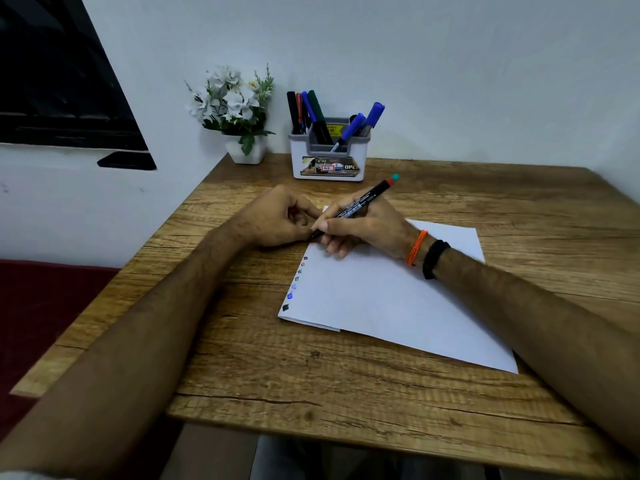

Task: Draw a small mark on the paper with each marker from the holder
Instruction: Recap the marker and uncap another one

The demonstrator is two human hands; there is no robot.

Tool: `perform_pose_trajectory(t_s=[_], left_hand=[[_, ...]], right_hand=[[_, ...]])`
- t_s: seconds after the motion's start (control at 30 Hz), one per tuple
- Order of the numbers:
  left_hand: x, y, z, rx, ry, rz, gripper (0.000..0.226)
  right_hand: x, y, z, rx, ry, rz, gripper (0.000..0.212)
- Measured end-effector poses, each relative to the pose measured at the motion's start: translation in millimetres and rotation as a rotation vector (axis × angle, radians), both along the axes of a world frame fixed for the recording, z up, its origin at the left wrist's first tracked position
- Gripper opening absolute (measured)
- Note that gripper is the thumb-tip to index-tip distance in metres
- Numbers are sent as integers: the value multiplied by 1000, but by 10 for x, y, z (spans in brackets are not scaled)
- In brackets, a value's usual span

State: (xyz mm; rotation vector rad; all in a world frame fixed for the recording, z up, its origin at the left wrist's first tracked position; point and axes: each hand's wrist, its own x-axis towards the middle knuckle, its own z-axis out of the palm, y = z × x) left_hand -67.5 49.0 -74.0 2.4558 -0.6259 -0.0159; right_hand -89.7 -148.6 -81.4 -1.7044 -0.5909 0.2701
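Marker [360, 201] pinched in right hand [363, 226], tip beside left hand [277, 216] curled on something red.

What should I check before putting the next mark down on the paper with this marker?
1. Black marker with red and teal end held firmly: ok, right hand pinches it in a writing grip.
2. Cap off: probably ok, the dark tip looks bare; left hand seems to hold something red, but I cannot tell what.
3. Tip over the white paper sheet: ok, at its left edge.
4. Free space beyond the column of small coloured marks: ok, tip sits past the farthest mark.
5. Paper flat on the wooden table: ok.
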Motion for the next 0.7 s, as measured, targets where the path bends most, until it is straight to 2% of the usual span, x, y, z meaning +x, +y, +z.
perform_pose_trajectory(t_s=[0.23, 0.7], left_hand=[[-6, 8, 16, -11, 31, 8, 27], [-24, 31, 48, -13, 58, 7, 26]], right_hand=[[2, 17, -24, -97, -46, -24, 11], [-20, 17, -20, -153, -75, -35, 10]])
